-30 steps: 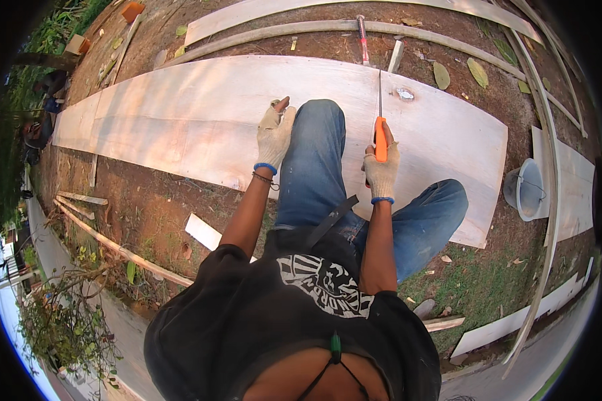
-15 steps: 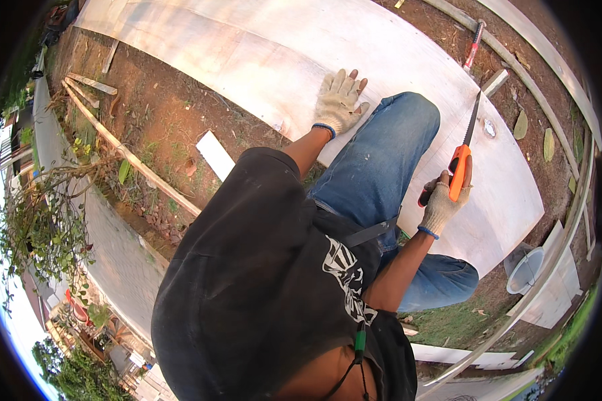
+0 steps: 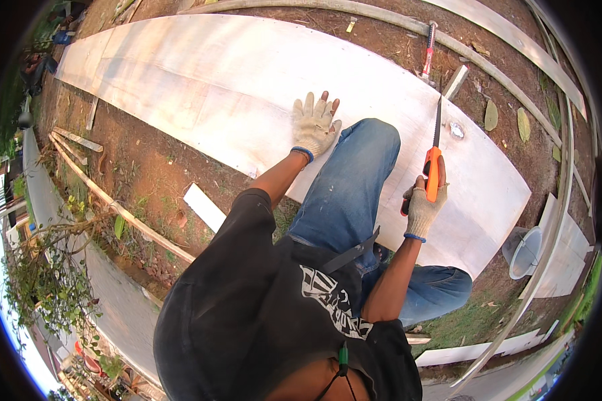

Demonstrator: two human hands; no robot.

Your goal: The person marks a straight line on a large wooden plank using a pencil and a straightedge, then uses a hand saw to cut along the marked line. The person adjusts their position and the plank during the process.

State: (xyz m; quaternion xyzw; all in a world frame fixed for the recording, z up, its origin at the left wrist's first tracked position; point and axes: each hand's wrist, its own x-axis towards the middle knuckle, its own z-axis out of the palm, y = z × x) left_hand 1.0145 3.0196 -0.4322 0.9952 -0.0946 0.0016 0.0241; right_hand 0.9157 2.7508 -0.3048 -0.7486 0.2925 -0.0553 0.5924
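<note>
A long pale plywood sheet [image 3: 247,87] lies on the ground under my knee. My left hand [image 3: 316,125], in a cream knitted glove with some fingertips bare, rests flat on it with the fingers spread. In my right hand [image 3: 424,212], gloved likewise, is the orange handle of a hand saw [image 3: 435,160]. Its dark, narrow blade points away from me over the sheet, towards the far edge. Whether the blade touches the wood I cannot tell. Near the tip, a round patch with a dark centre [image 3: 456,130] shows on the sheet.
Beyond the far edge lie a red-handled hammer [image 3: 429,53], a wood offcut [image 3: 456,81] and a long pole [image 3: 381,13]. A pale bucket [image 3: 526,252] is tipped over at the right. Timber strips [image 3: 120,207] and a white board piece [image 3: 205,207] lie on the soil to the left.
My view has shifted, so the sheet and both hands appear further left. The saw has turned a little more upright in view, still in my right hand. My left hand stays flat on the sheet.
</note>
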